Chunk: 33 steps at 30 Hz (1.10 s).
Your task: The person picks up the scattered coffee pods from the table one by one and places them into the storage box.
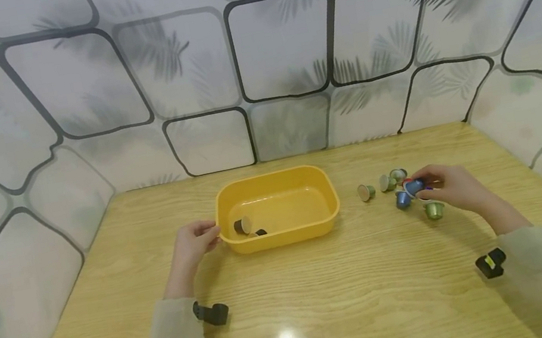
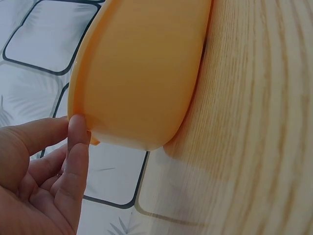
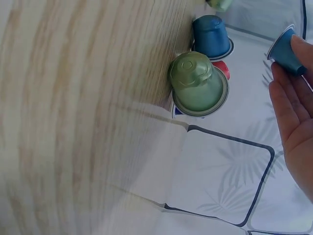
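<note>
My left hand [image 1: 192,248] pinches the left rim of a yellow plastic tub [image 1: 283,238] between thumb and fingers. The left wrist view shows that grip on the tub's edge up close. Two dark coffee capsules [image 1: 243,226] lie in the tub's left part. On the right, my right hand [image 1: 451,188] pinches a blue coffee capsule [image 3: 287,51] above a loose group of capsules. Below it are another blue capsule [image 3: 211,36] and a green capsule [image 3: 195,83]. A red capsule [image 3: 222,68] is mostly hidden behind these.
Pale green capsules [image 1: 387,182] and a capsule with a tan lid [image 1: 365,193] lie between the tub and the right hand. The wooden table [image 1: 325,292] meets a patterned cloth backdrop [image 1: 291,126] behind and at both sides.
</note>
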Each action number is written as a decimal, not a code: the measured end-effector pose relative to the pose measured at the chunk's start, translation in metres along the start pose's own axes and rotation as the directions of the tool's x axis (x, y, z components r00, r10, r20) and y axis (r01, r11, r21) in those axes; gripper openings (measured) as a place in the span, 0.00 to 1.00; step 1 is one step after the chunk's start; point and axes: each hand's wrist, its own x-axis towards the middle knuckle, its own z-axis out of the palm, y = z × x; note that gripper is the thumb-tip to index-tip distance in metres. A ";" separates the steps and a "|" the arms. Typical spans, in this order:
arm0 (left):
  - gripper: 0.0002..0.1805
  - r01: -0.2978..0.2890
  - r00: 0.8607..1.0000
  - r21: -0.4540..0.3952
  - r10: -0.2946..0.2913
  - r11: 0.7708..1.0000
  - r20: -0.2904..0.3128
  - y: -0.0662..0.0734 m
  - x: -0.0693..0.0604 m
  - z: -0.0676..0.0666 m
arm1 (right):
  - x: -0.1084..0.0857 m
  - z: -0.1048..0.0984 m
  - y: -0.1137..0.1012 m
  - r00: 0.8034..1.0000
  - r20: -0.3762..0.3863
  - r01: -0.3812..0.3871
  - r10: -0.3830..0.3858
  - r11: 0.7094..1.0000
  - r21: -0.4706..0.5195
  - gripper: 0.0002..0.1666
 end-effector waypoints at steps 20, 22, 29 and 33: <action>0.17 -0.009 1.000 0.000 0.009 1.000 -0.003 -0.002 0.000 -0.003 | 0.029 0.025 -0.018 0.999 0.007 -0.037 0.036 0.979 0.198 0.28; 0.17 -0.010 1.000 -0.002 0.010 1.000 -0.006 -0.002 0.000 -0.002 | 0.034 0.028 -0.021 1.000 0.008 -0.020 0.019 0.978 0.209 0.28; 0.17 -0.030 1.000 -0.006 0.030 1.000 -0.001 -0.001 0.000 -0.001 | 0.051 0.041 -0.040 1.000 0.026 0.009 -0.016 0.964 0.265 0.27; 0.17 -0.027 1.000 -0.004 0.027 1.000 -0.001 0.000 -0.001 -0.001 | 0.059 0.049 -0.049 0.998 0.030 0.042 -0.054 0.955 0.293 0.25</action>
